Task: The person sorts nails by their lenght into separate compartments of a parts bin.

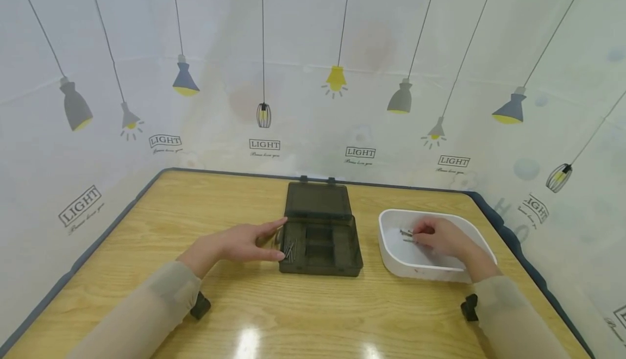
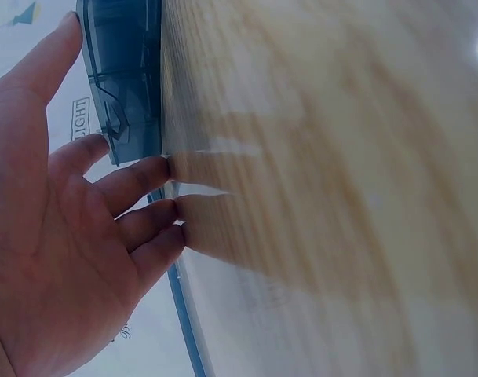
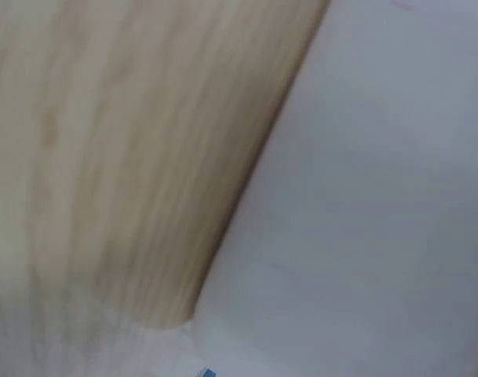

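Note:
A dark translucent compartment case [image 1: 344, 245] lies with its lid [image 1: 318, 199] folded back. Several thin metal screws [image 1: 290, 251] lie in its left compartment. My left hand [image 1: 244, 242] reaches to the case's left side, thumb and index finger extended at its edge; the left wrist view shows this hand [image 2: 74, 228] with its fingers spread beside the case [image 2: 125, 78]. Over the white tub [image 1: 425, 273], my right hand [image 1: 440, 238] has its fingers curled and pinches a small metal screw [image 1: 407, 233] at the fingertips. Another screw lies just below it in the tub.
The wooden table [image 1: 313, 315] has a dark edge, with a curtain [image 1: 313, 33] printed with lamps behind it. The tub stands to the right of the case, a gap of bare wood between them. Its white wall [image 3: 356, 188] fills much of the right wrist view.

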Available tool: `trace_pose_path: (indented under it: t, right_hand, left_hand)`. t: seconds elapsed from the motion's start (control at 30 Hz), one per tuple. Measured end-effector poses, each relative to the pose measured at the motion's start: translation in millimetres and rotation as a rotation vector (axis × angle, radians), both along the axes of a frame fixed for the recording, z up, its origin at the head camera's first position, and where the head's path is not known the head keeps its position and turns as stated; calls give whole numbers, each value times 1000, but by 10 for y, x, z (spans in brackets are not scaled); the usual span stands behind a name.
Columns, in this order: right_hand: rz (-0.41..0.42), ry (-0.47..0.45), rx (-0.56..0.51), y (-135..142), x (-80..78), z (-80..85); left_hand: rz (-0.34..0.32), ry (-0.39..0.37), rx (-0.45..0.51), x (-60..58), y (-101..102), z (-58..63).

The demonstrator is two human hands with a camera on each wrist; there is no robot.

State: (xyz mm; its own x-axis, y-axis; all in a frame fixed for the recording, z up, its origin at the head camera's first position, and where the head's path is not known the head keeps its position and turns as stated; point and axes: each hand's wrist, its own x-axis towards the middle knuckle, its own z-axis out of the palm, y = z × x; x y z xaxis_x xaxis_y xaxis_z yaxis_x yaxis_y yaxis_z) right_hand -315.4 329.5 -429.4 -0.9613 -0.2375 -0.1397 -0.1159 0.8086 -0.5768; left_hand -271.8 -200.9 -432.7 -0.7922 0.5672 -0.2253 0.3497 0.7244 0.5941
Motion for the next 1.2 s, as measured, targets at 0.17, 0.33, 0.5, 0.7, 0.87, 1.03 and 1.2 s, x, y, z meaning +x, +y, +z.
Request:
trace_pose_path:
  t: [0.17, 0.33, 0.5, 0.7, 0.87, 1.03, 1.2]
  right_hand:
    - [-18, 0, -66, 2, 47, 70]
    - [-25, 7, -122, -83, 112, 131]
    - [-8, 55, -178, -250, 176, 182]
    - [19, 98, -237, -510, 249, 282]
    - [69, 126, -256, -743, 284, 338]
    - [129, 120, -295, -949, 305, 340]
    - [154, 110, -303, -1101, 313, 322]
  left_hand:
    - [-1, 6, -7, 7, 11, 13]
    - [-6, 9, -6, 14, 16, 26]
    - [-2, 1, 1, 12, 12, 24]
    - [0, 0, 9, 3, 7, 7]
    - [1, 7, 1, -1, 2, 5]
    - [2, 6, -3, -2, 3, 7]
    - [1, 6, -6, -1, 5, 4]
